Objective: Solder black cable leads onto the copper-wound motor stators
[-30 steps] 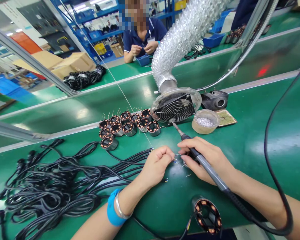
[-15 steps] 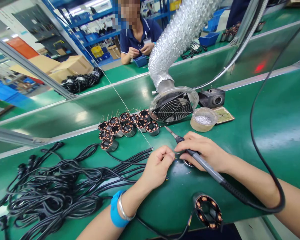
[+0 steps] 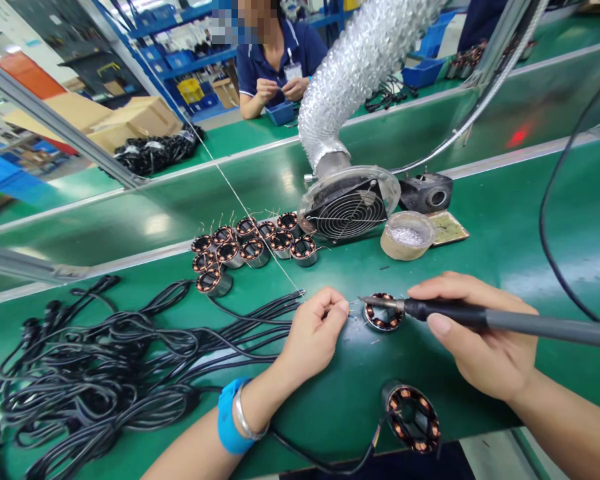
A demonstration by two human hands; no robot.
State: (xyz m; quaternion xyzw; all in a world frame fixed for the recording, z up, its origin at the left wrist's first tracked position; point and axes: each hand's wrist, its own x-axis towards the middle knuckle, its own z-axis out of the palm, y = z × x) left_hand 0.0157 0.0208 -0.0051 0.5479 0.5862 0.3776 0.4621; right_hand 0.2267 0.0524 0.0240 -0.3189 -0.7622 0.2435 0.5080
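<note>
My right hand (image 3: 485, 333) grips a soldering iron (image 3: 450, 312) by its dark handle. The iron lies nearly level, its tip pointing left over a copper-wound motor stator (image 3: 383, 320) on the green bench. My left hand (image 3: 320, 330) is pinched closed just left of the stator, with thin wire ends (image 3: 351, 309) poking out of the fingertips toward the iron's tip. Whether tip and wire touch I cannot tell. Below, near the front edge, a larger-looking stator (image 3: 413, 417) lies tilted, joined to a black cable (image 3: 325, 467).
Tangled black cables (image 3: 115, 373) cover the bench's left side. Several stators (image 3: 253, 252) stand grouped at the back. A fume-extractor fan (image 3: 350, 210) hangs beside them, near a tub of silvery bits (image 3: 407, 237) and a sponge (image 3: 447, 228). Across the bench sits a co-worker (image 3: 280, 63).
The soldering iron has swung down from pointing up-left to nearly level, its tip now beside the wire ends. My right hand has moved right, uncovering the stator. My left hand stays almost in place.
</note>
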